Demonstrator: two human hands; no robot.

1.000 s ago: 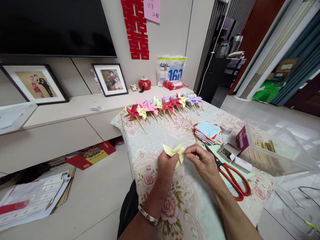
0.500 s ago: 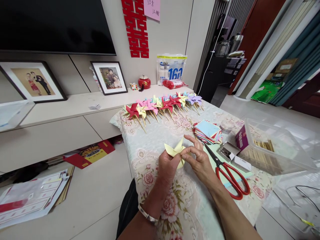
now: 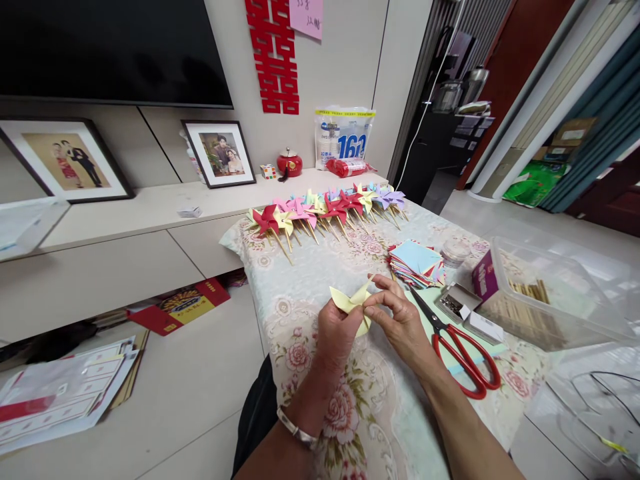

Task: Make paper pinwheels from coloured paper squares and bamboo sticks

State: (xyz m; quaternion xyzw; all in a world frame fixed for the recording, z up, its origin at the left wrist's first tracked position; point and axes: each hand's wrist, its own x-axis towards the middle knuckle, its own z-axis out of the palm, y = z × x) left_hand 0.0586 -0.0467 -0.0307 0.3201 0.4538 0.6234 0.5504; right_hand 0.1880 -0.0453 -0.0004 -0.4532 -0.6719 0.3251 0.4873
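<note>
Between my hands, above the flowered tablecloth (image 3: 345, 407), is a pale yellow paper pinwheel (image 3: 345, 299) with folded blades. My left hand (image 3: 337, 337) is closed around its left side, thumb pressed near the centre. The thumb and index finger of my right hand (image 3: 397, 317) pinch at the pinwheel's middle and right edge; whether a small pin sits between those fingertips is hidden. Just right of my right hand lie black-bladed scissors (image 3: 463, 360) with red handles. A small box of metal pins (image 3: 453, 303) stands beyond them.
Finished pinwheels on sticks (image 3: 330, 210) lie in a row along the table's far side. A stack of coloured paper squares (image 3: 416, 261) sits right of centre. A clear plastic bin (image 3: 555, 300) holding wooden sticks stands at the right. Behind is a cabinet (image 3: 165, 220) with framed photos.
An upper blade of the yellow pinwheel is bent further over toward my right fingers. Both hands stay nearly in place, still gripping the paper.
</note>
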